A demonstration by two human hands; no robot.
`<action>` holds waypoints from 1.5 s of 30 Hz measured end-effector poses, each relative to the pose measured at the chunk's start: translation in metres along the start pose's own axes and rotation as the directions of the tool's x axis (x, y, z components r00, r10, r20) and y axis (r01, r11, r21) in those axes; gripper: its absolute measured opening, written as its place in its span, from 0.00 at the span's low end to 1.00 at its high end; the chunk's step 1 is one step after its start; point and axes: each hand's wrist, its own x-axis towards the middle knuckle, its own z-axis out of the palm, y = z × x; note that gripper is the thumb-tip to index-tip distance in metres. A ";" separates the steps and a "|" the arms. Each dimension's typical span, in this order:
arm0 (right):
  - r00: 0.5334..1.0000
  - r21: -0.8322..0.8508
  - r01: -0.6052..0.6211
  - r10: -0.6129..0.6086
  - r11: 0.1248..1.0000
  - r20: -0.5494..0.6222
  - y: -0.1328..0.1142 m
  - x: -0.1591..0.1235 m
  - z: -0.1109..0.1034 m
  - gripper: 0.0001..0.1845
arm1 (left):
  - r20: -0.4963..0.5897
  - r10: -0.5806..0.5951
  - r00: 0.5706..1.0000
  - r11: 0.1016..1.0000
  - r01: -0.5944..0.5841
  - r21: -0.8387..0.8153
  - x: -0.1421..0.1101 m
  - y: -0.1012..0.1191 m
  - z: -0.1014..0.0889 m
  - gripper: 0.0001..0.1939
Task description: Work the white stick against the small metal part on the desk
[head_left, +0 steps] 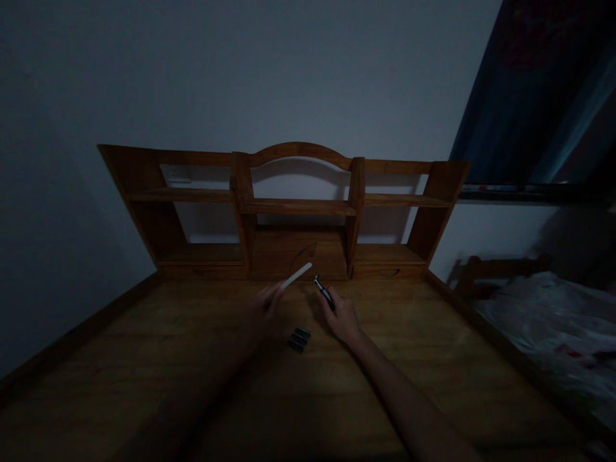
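Observation:
My left hand [267, 303] is closed on one end of a thin, pale stick [297, 274] with a rounded tip. The stick slants up and to the right, above the desk. In my closed right hand [339, 314] is a slim tool with a black handle and a shiny metal head [323, 290], its head aimed up and to the left. The two held things are close together but apart. On the desk between my forearms lie small dark pieces [299, 339], side by side; the dim light hides what they are.
The wooden desk [202, 346] has raised side edges. At its back stands a wooden shelf unit [298, 206] with small drawers [389, 273], against a pale wall [289, 77]. To the right are a dark curtain [520, 115] and a heap under clear plastic [543, 321].

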 end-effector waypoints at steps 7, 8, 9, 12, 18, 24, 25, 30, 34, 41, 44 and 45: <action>1.000 0.012 -0.016 0.016 1.000 -0.011 0.000 0.001 -0.002 0.18 | 0.128 -0.036 0.991 0.999 0.038 -0.018 -0.001 -0.006 0.009 0.21; 1.000 0.017 -0.017 0.017 1.000 -0.001 -0.001 0.001 -0.002 0.18 | 0.131 -0.051 0.990 0.998 0.054 -0.018 -0.001 -0.007 0.009 0.21; 1.000 0.021 -0.016 0.016 1.000 0.008 -0.002 0.001 -0.003 0.18 | 0.132 -0.063 0.989 0.998 0.066 -0.016 0.000 -0.008 0.010 0.22; 1.000 0.025 -0.013 0.013 1.000 0.018 -0.003 0.001 -0.003 0.18 | 0.110 -0.072 0.991 0.997 0.075 -0.024 0.001 -0.007 0.009 0.22; 0.999 0.030 -0.032 0.032 0.999 0.011 -0.002 0.001 -0.001 0.20 | 0.108 0.013 0.994 0.998 -0.007 -0.059 0.000 -0.005 0.007 0.19; 0.999 0.044 -0.038 0.036 0.998 0.029 -0.002 0.001 -0.003 0.20 | 0.118 0.009 0.993 0.998 -0.001 -0.069 -0.001 -0.008 0.010 0.18; 0.999 0.038 -0.036 0.035 0.999 0.031 -0.002 0.001 -0.003 0.20 | 0.112 -0.008 0.994 0.997 0.017 -0.072 0.000 -0.008 0.010 0.18; 0.999 0.029 -0.022 0.021 0.999 0.035 -0.003 0.001 -0.002 0.21 | 0.087 -0.074 0.993 0.991 0.083 -0.103 0.001 -0.007 0.006 0.21; 1.000 0.006 -0.023 0.022 1.000 0.017 -0.003 0.000 -0.002 0.22 | 0.123 -0.032 0.992 0.987 0.051 -0.153 -0.002 -0.005 0.008 0.21; 0.999 0.056 -0.034 0.034 0.998 -0.010 -0.004 -0.001 -0.005 0.21 | 0.200 -0.025 0.980 0.986 0.057 -0.157 -0.003 -0.005 0.012 0.20; 0.999 0.055 -0.032 0.032 0.998 -0.013 -0.004 -0.001 -0.005 0.21 | 0.201 -0.040 0.979 0.987 0.070 -0.142 -0.002 -0.001 0.009 0.21; 0.999 0.060 -0.035 0.036 0.998 -0.013 -0.004 0.000 -0.005 0.21 | 0.200 -0.039 0.979 0.988 0.068 -0.140 -0.002 0.000 0.008 0.21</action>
